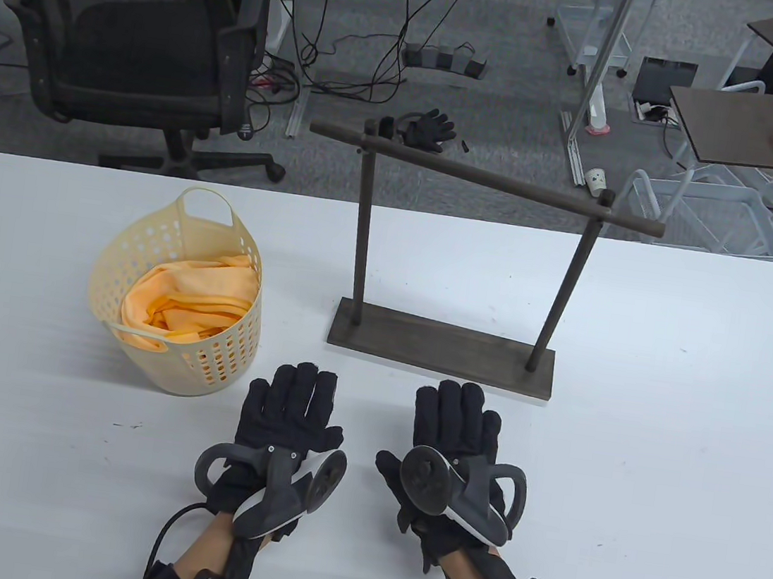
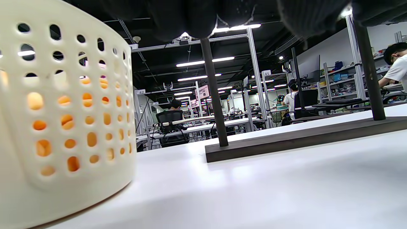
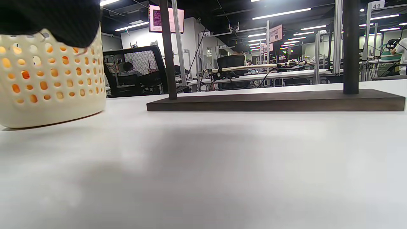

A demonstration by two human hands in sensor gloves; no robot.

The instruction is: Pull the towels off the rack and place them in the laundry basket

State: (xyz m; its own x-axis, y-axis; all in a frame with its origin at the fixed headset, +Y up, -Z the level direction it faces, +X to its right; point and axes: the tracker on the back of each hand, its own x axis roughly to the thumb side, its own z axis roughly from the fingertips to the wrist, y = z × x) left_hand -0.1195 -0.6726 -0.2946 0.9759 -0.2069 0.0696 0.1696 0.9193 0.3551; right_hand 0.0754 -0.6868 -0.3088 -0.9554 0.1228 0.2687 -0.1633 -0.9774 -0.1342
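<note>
Two hands in black sensor gloves rest flat on the white table (image 1: 653, 481), fingers straight and holding nothing: the left hand (image 1: 288, 412) just at four o'clock of the cream perforated plastic laundry basket (image 1: 142, 257), the right hand (image 1: 457, 430) at six o'clock of the dark wooden towel rack (image 1: 463, 271). The rack's round crossbar (image 1: 487, 177) hangs bare between its two uprights, and its flat base sits clear of cloth. The only fabric in sight, a crumpled orange towel (image 1: 189, 303), lies bunched inside the basket, its colour glowing through the wall holes in both wrist views. Judged from this, the job looks finished or nearly so, with nothing left on the bar to pull. The towel appears light, soft and limp, folding on itself in loose ridges; it would likely sag and trail if lifted by one corner, so a pinch across a gathered fold near its middle seems the surer hold. It should not be fragile or slippery, though a dragging edge could catch on the basket's rim or handle (image 1: 209, 208). The basket itself looks thin-walled and light, apt to tip or slide if the cloth were tugged sideways. A black office chair (image 1: 142, 37) and a loose black glove (image 1: 427, 128) sit on the floor at twelve o'clock beyond the table.
</note>
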